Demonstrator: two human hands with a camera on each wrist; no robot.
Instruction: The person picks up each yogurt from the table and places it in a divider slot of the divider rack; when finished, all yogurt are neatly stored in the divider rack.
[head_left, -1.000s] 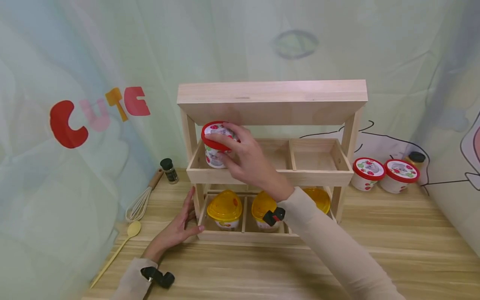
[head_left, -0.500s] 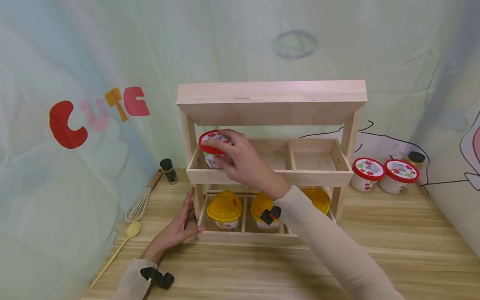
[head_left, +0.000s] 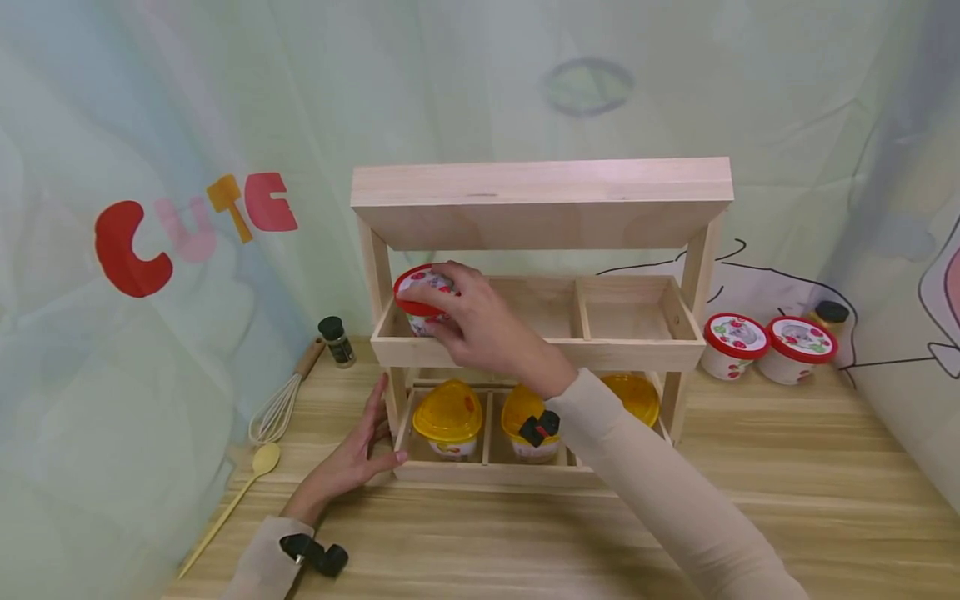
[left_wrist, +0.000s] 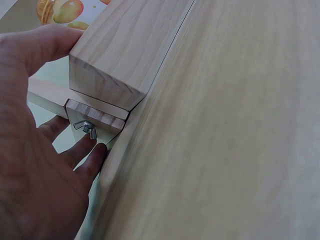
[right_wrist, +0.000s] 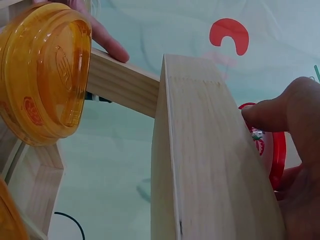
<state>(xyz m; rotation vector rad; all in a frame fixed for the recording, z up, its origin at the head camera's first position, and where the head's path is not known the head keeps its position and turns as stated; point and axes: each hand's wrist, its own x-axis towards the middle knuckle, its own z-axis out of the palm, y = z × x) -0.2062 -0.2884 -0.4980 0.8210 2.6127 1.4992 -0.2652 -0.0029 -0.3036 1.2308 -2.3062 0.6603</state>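
The red-lidded tub [head_left: 421, 277] had dropped lower and slightly leftward since the earliest frame, the right hand [head_left: 483, 321] going down with it, into the left compartment of the upper tray [head_left: 536, 354]. It lay left of that hand's palm, beneath the fingers, its long axis near upright, perhaps tilted a little; the tray's front wall hid its base, so whether it rested on the bottom could not be told. The right hand, the nearer one, held it, fingers across the lid. At lower left, the left hand [head_left: 352, 454] was spread wide against the wooden stand [head_left: 540, 182]. Red fruit decorated the tub, its lettering too small to read; the yellow lids [head_left: 447, 410] bore marks equally illegible. At upper left, the backdrop [head_left: 300, 100] spelled "CUTE".
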